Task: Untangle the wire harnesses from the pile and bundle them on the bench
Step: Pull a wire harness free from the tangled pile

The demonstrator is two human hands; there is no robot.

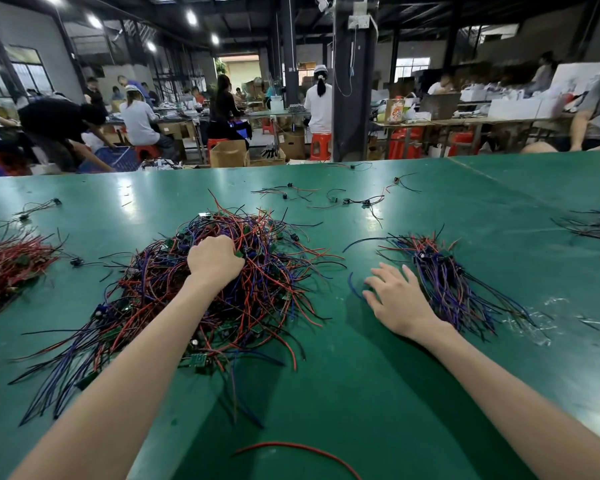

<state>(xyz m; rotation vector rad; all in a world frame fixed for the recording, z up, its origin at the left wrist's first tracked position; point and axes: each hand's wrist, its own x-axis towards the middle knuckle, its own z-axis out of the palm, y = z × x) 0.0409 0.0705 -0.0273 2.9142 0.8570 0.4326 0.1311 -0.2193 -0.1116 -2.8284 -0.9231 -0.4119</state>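
A wide, glossy green desk (430,393) fills the lower view, and a busy workshop with seated workers lies beyond its far edge. At the desk's middle sits the big tangled pile of red, blue, purple and black wire harnesses (264,271), with small green circuit boards showing among the strands. Just right of it, apart from the pile, lies a smaller combed bundle of purple, blue and black harnesses (444,271), its wires fanning toward the near right. At the left edge rests a heap of mostly red harnesses (7,268), and another dark bundle (596,225) lies at the far right edge. A few loose single harnesses (343,200) are scattered behind the pile.

The left grip (215,259) is clenched into a fist on top of the pile, fingers buried in and curled round a clump of its wires. The right grip (395,299) is released, with fingers spread and straight, palm down on the desk against the left side of the combed bundle.

A single curved red wire (291,446) lies near the front edge. Crumpled scraps of clear plastic film (530,323) lie right of the combed bundle.
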